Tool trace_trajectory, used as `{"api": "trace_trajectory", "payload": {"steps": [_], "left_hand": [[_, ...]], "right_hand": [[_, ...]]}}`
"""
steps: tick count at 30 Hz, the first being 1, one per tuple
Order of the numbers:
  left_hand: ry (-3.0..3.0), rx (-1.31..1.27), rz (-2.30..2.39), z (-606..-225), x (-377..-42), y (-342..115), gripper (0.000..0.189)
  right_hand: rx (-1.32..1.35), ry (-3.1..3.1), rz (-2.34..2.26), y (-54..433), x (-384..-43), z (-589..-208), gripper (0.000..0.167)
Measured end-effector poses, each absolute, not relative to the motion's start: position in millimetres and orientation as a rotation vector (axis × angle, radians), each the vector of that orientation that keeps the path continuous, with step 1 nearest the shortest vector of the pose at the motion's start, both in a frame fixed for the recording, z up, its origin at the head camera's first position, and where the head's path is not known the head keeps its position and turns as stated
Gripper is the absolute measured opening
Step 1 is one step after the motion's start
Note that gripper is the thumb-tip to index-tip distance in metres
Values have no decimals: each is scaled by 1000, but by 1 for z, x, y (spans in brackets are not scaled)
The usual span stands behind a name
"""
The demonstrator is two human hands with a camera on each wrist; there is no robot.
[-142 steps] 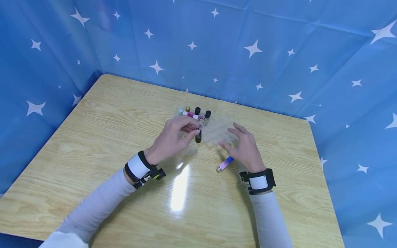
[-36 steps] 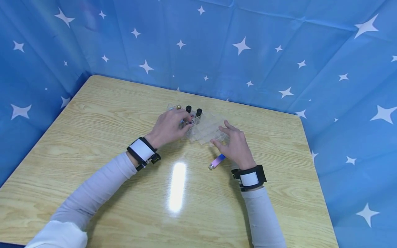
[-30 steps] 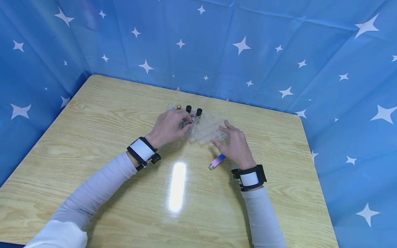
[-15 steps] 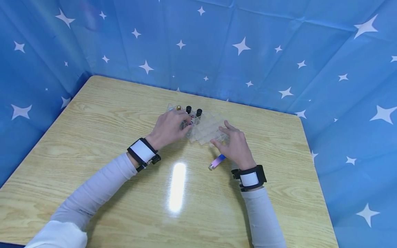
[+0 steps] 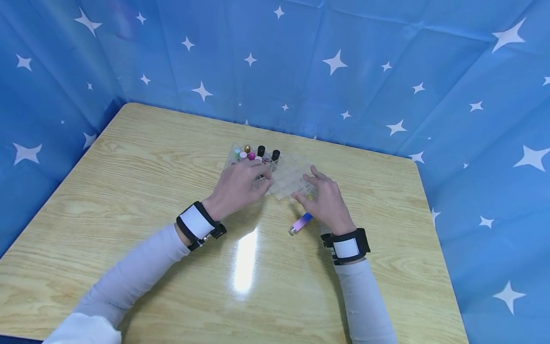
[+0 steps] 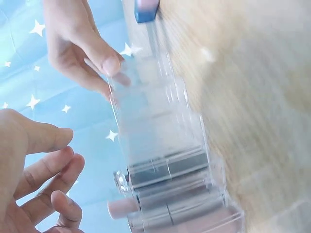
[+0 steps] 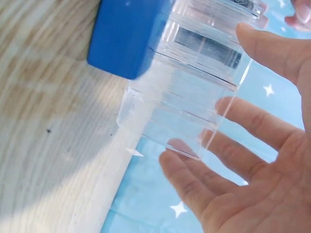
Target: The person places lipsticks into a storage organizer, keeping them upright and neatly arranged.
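Observation:
A clear stepped plastic organizer point(image 5: 287, 176) stands on the table, with several lipstick tubes upright in its left part. Their caps are mint, white, magenta, gold and black. Just above its near edge is my left hand point(image 5: 242, 186); in the left wrist view its fingers point(image 6: 53, 170) are loosely bent, apart from the organizer, with nothing between them. My right hand point(image 5: 327, 198) holds the organizer's right end, thumb and fingertips point(image 7: 172, 160) at its edges. In front of that hand lies a blue-to-pink lipstick tube point(image 5: 301, 223) with a shiny end.
The wooden table point(image 5: 185, 286) extends around both arms. A blue curtain point(image 5: 275, 86) with white stars hangs behind its far edge. Inside the organizer, dark and pink tubes point(image 6: 167, 167) fill the slots nearest the left hand.
Earlier my left hand pinched a black tube before the organizer, then reached in among the slots. Now it has drawn back toward me without the tube, uncovering the caps. My right hand stays at the organizer.

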State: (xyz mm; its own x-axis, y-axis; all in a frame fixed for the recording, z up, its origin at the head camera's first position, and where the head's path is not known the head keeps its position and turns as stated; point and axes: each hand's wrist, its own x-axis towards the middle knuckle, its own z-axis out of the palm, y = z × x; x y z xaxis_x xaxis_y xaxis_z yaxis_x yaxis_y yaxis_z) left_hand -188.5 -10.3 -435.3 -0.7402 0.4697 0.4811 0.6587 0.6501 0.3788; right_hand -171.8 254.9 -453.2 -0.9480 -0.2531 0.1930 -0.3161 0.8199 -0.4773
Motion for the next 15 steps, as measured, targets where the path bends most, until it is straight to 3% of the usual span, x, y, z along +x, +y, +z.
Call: {"api": "trace_trajectory", "payload": {"steps": [10, 15], "left_hand": [[-2610, -858, -862, -452, -159, -17, 6], [-2627, -875, -865, -464, -152, -19, 4]], "right_hand": [[459, -2957, 684, 257, -164, -438, 60], [448, -2914, 703, 258, -158, -428, 45]]}}
